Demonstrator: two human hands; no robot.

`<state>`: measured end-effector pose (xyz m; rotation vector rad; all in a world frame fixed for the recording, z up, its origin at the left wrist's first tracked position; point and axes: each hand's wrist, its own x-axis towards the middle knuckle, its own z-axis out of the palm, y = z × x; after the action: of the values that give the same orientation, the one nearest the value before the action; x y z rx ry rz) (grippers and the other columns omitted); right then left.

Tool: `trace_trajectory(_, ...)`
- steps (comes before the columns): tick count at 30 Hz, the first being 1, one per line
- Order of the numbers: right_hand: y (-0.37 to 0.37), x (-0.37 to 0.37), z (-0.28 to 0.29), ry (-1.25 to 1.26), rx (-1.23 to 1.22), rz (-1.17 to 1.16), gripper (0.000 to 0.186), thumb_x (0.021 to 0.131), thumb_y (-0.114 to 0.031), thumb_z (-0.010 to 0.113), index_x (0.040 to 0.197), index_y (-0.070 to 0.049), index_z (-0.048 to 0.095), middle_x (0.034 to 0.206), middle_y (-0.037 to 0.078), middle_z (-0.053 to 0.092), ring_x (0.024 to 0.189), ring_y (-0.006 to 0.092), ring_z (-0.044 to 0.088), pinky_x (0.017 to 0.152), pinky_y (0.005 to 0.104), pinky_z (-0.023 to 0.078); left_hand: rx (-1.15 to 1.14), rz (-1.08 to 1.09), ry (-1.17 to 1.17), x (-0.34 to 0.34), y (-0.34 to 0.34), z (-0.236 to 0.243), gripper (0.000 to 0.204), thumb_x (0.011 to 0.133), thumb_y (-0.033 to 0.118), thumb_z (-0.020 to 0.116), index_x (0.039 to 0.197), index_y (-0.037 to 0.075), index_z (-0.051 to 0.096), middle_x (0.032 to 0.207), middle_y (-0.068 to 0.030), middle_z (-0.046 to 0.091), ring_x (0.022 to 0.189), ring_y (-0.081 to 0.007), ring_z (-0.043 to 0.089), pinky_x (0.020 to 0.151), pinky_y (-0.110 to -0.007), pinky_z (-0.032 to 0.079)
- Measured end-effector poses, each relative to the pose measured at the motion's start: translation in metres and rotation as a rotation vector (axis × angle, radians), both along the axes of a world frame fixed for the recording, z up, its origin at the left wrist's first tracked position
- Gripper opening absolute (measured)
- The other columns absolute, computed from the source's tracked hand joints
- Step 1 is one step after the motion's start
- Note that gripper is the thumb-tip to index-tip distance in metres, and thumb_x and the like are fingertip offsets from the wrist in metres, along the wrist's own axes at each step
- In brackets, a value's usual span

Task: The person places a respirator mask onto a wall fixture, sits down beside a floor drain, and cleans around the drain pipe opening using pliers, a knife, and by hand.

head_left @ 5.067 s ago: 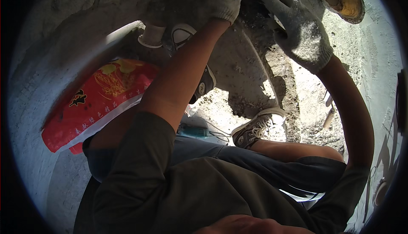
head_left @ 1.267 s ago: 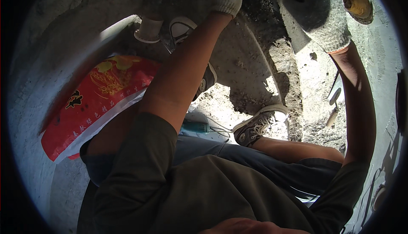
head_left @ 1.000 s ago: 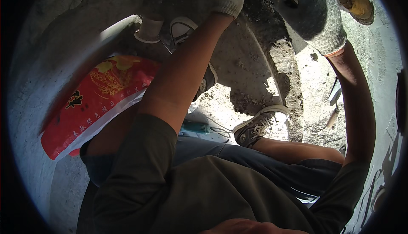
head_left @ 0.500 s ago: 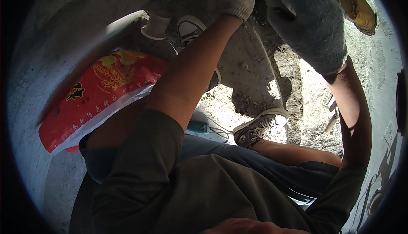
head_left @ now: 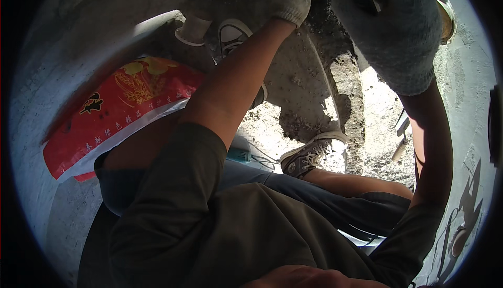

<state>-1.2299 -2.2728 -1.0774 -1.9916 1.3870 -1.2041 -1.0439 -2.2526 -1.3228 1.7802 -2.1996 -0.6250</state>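
My left hand (head_left: 293, 2), in a whitish knit glove, is closed near the top edge. A small pale tip shows by its fingers, too little to name. Close to it on the right, my right hand (head_left: 395, 36), in a grey-looking knit glove, appears large and near the camera. Its fingers curl, with a dark gap beside the thumb, and run toward the top edge; what they close on is hidden. Below and between the hands lies dark, crumbly rubble (head_left: 325, 26) along the edge of a smooth grey slab (head_left: 293, 73).
A red printed sack (head_left: 120, 104) lies at left against the curved concrete wall (head_left: 57, 84). A pale pipe stub (head_left: 194, 30) stands near my shoe. A teal tool (head_left: 239, 155) with a cord and a wooden-handled trowel (head_left: 400, 149) lie below. A yellowish pipe opening (head_left: 447, 21) sits at right.
My right hand has come nearer the camera and slightly right, now covering most of the yellowish pipe opening. My left hand stays closed in nearly the same place. The view has shifted slightly.
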Motion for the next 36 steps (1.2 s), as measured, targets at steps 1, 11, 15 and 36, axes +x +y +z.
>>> trace_trajectory(1, 0.008, -0.006, -0.023, 0.127, 0.022, -0.011, 0.078, 0.071, 0.006, 0.068, 0.141, -0.025, 0.056, 0.089, 0.010, 0.055, 0.074, 0.0268, 0.058, 0.063, 0.0357, 0.048, 0.002, 0.065, 0.056, -0.015, 0.002, 0.006, 0.026, 0.097, 0.028, 0.055, 0.097, 0.007, 0.070, 0.093, -0.0132, 0.072, 0.085, -0.0317, 0.070, 0.075, -0.041, 0.056)
trace_trajectory(11, -0.015, -0.015, 0.006, 0.092, 0.201, 0.162, 0.074, 0.079, -0.001, 0.062, 0.149, -0.020, 0.043, 0.106, 0.016, 0.063, 0.096, 0.0333, 0.063, 0.079, 0.0411, 0.053, 0.012, -0.062, -0.355, 0.002, -0.018, 0.013, 0.021, 0.094, 0.023, 0.057, 0.095, 0.005, 0.069, 0.085, -0.0130, 0.072, 0.072, -0.0311, 0.070, 0.070, -0.038, 0.057)
trace_trajectory(15, -0.008, -0.056, -0.039, 0.220, 0.054, 0.095, 0.068, 0.082, -0.001, 0.070, 0.145, -0.015, 0.049, 0.102, 0.010, 0.064, 0.077, 0.0219, 0.069, 0.065, 0.0332, 0.057, 0.144, 0.391, 0.476, -0.007, -0.008, 0.030, 0.028, 0.099, 0.030, 0.055, 0.099, 0.006, 0.069, 0.087, -0.0077, 0.074, 0.071, -0.0238, 0.071, 0.072, -0.036, 0.057)
trace_trajectory(36, 0.065, -0.159, 0.005, 1.176, 1.070, 0.348, 0.032, 0.085, -0.012, 0.059, 0.116, -0.007, 0.065, 0.102, 0.018, 0.070, 0.099, 0.0358, 0.068, 0.090, 0.0462, 0.052, 0.691, -0.153, -0.073, 0.072, -0.050, 0.224, 0.027, 0.100, 0.032, 0.056, 0.104, 0.006, 0.064, 0.079, -0.0031, 0.068, 0.067, -0.0131, 0.063, 0.067, -0.031, 0.051)
